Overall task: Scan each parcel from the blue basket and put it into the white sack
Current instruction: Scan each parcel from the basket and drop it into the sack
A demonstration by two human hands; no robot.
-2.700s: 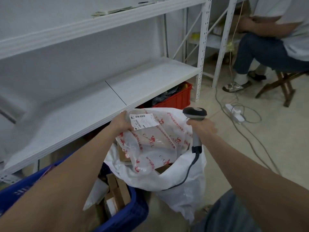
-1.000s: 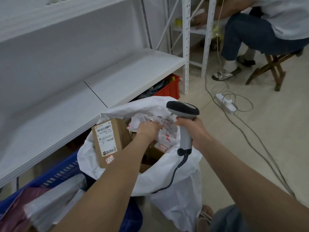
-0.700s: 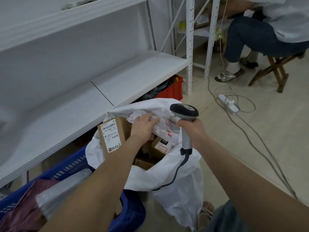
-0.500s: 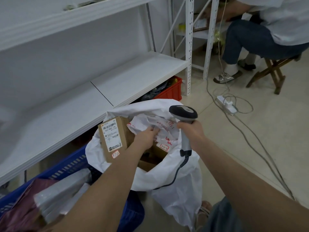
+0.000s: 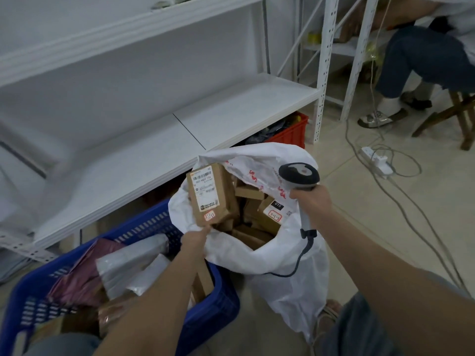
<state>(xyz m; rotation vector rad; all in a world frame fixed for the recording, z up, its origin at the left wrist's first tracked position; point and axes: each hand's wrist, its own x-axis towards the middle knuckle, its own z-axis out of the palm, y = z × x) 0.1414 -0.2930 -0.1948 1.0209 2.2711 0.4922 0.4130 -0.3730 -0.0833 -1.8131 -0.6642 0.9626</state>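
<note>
Wrapping right hand [image 5: 312, 201] fully round the smooth grey scanner [image 5: 299, 174], just above the limp white sack [image 5: 290, 291]. Resting left hand [image 5: 196, 237] at the sack's rim, under an upright cardboard box [image 5: 209, 194]; impossible telling whether pinching anything. Probably risking tipping that stiff, tall box out over the floppy rim if nudged. Waiting in the ribbed blue basket [image 5: 218, 304]: slick plastic mailers [image 5: 131, 258].

woven plastic sack [image 5: 288, 286], cardboard parcel [image 5: 213, 196]
</note>
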